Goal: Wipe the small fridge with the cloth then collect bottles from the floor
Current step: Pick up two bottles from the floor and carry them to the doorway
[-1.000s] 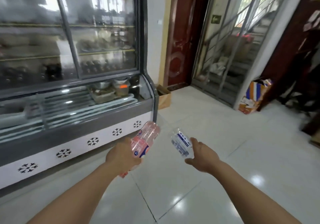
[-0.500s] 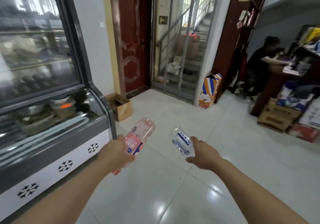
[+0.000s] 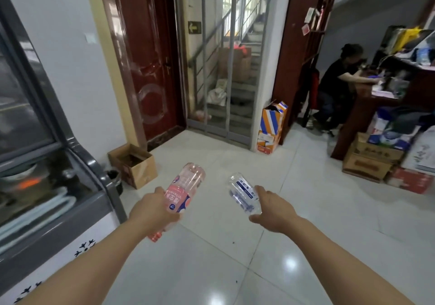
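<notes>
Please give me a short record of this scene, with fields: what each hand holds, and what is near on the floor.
left hand: grips pink bottle, base pointing away
right hand: grips clear bottle, blue label
floor, left: open cardboard box beside the fridge
floor, ahead: striped carton by the gate

The view is swung further to the right: the fridge point(image 3: 47, 163) is pushed toward the left edge, and its snowflake panel is largely cut off. The open cardboard box point(image 3: 133, 164) is now fully seen beside it, and the seated person point(image 3: 339, 85) and stacked cartons point(image 3: 374, 158) are brought further into frame.
</notes>
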Motion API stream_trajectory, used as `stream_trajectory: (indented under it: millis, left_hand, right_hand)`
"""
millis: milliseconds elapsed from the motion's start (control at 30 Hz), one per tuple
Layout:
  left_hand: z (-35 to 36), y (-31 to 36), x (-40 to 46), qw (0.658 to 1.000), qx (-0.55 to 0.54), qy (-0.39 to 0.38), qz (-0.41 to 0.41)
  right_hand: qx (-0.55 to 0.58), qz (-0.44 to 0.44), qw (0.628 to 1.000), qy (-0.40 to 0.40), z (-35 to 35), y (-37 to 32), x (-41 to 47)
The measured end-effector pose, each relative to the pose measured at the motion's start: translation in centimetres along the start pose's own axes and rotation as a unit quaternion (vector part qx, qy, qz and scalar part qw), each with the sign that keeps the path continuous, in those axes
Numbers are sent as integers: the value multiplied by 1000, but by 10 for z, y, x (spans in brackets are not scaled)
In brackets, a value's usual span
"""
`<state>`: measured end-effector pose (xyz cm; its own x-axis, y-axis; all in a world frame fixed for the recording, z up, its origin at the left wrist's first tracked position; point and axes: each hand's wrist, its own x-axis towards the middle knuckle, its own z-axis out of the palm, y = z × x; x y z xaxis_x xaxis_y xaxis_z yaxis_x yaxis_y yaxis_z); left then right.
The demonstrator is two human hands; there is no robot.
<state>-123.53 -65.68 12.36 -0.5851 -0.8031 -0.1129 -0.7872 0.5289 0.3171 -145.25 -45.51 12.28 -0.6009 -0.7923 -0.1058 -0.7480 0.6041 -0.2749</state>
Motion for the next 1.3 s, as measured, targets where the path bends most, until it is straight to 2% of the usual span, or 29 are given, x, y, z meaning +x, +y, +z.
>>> stream_trajectory:
  millis: [267, 433, 667, 967, 1300]
  left_hand:
    - [24, 71, 129, 998, -14, 34, -48]
    - [20, 92, 193, 996, -9, 19, -84]
    - [20, 99, 307, 992, -47, 27, -114]
    - [-7, 112, 509, 989, -56, 35, -129]
    - [-34, 134, 711, 977, -6, 62, -205]
  right_hand:
    - [-24, -72, 997, -18, -40, 63, 177]
    - [-32, -107, 993, -41, -54, 78, 272]
    - [-56, -153, 985, -48, -60, 72, 413]
    - [-69, -174, 982, -29, -94, 53, 611]
    - [-60, -236, 969, -43, -110, 35, 839]
